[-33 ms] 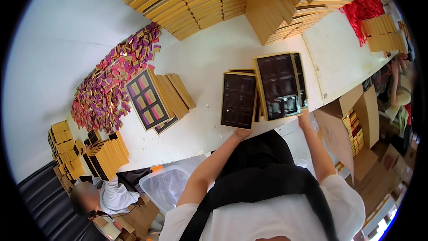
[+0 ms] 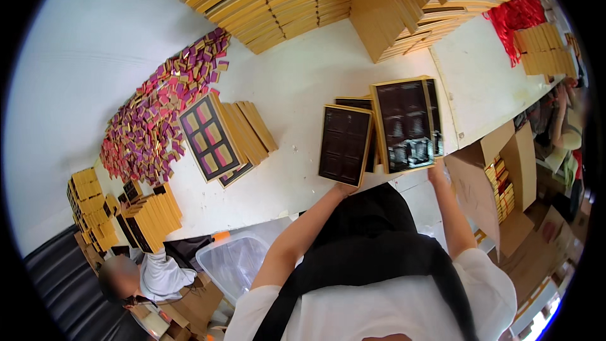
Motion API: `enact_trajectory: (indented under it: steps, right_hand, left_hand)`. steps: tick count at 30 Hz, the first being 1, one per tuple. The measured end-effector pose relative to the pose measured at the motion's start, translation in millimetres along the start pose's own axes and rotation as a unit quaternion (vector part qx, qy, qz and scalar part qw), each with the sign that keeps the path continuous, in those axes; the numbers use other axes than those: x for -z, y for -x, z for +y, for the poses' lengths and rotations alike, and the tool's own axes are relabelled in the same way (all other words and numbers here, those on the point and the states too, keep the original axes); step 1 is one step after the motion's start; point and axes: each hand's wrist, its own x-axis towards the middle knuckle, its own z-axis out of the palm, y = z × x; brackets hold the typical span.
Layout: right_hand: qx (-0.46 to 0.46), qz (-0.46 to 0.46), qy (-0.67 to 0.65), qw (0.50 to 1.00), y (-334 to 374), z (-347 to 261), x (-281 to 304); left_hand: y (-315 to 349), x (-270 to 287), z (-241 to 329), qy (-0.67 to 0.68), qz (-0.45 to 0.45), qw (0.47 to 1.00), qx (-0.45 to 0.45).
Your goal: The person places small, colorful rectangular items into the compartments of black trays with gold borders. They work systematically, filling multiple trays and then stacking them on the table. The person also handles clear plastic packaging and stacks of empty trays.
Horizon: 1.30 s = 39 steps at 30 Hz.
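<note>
My left hand (image 2: 345, 189) grips the near edge of a gold-edged box (image 2: 344, 146) with a dark brown compartment insert. Its fingers are mostly hidden by the box. At the near right corner of a larger-looking stack of such boxes (image 2: 404, 123), my right hand (image 2: 437, 169) is closed, its fingers largely covered. The stack's top insert shines with reflections. Another dark box (image 2: 353, 101) lies partly hidden behind the left one. Left of these, filled boxes (image 2: 210, 137) with pink and tan pieces in six compartments lean in a stack.
A heap of small purple, pink and gold pieces (image 2: 151, 113) lies at the left. Tall box stacks (image 2: 278, 6) stand at the back. Red ribbon (image 2: 517, 16) lies far right. A carton (image 2: 499, 183) and a clear plastic bin (image 2: 233, 262) stand below the table edge. A co-worker (image 2: 151, 278) sits lower left.
Both hands and the dark boxes have shifted slightly right. The left box has turned a little, its far end now leaning further right.
</note>
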Motion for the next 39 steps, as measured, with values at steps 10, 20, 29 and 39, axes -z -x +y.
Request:
enact_trajectory:
  steps: [10,20,29,39]
  right_hand:
    - [-0.057,0.031,-0.257,0.964,-11.2,36.1,74.2]
    - [-0.214,0.215,-0.209,0.930,7.5,10.5,115.7]
    - [-0.089,0.238,-0.156,0.955,4.7,-58.9,93.3]
    - [0.336,0.105,0.234,0.906,59.7,-203.8,-43.7]
  left_hand:
    - [127.2,168.8,-3.8,0.207,-0.250,0.860,0.394]
    - [23.2,305.7,-104.5,0.616,0.229,0.638,0.401]
    - [-123.6,266.8,-117.9,0.615,0.182,0.645,0.416]
    - [-167.4,251.2,-121.0,0.624,0.125,0.679,0.366]
